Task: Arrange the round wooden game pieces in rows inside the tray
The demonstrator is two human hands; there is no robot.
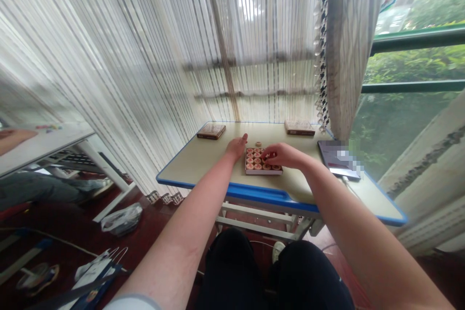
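A shallow box (264, 172) of round wooden Chinese chess pieces (257, 155) with red characters lies on the small table. My right hand (285, 156) reaches over its right side, fingers bent down and closed on a chess piece among the rows; the fingers partly cover the pieces there. Just left of the box is my left hand (237, 148), which looks empty, with one digit stretched out and the others partly hidden. Behind the box, a single loose chess piece (258, 144) rests on the tabletop.
Flat brown boxes lie at the table's (189, 164) back: one at left (211, 131), one at right (300, 127). A tablet-like device (337, 157) with a cable is on the right. String curtains hang behind. Another person's arm (16, 139) rests on a far-left table.
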